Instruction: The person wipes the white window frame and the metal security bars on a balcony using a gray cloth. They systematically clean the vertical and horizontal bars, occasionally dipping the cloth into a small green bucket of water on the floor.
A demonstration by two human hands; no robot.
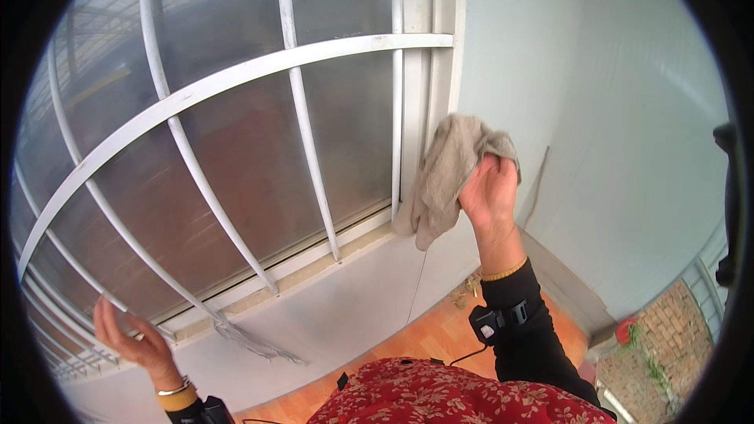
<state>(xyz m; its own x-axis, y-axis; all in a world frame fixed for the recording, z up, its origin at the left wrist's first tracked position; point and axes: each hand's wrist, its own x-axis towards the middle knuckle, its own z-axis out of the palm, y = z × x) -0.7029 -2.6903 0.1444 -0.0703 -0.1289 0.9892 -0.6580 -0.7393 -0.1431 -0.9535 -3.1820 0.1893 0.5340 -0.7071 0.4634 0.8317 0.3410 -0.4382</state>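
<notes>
A grey-beige cloth (pixel 445 174) hangs from my right hand (pixel 492 191), its folds in front of the lower right corner of the window frame. My right fingertips are hidden partly in the cloth. At the lower left, my left hand (pixel 134 338) is raised with fingers spread beside the white window bars (pixel 197 179); whether it touches a bar I cannot tell. Behind the bars, the window glass (pixel 235 159) looks dull and reflects shapes. A flat white crossbar (pixel 235 76) runs across the bars.
A strip of grey material (pixel 253 344) dangles from a bar's foot over the ledge. The pale wall panel (pixel 589 100) rises at the right, with a crack or cord on it. Below lie an orange wood-look floor (pixel 421 344), brick paving (pixel 671 324) and a red pot (pixel 625 331).
</notes>
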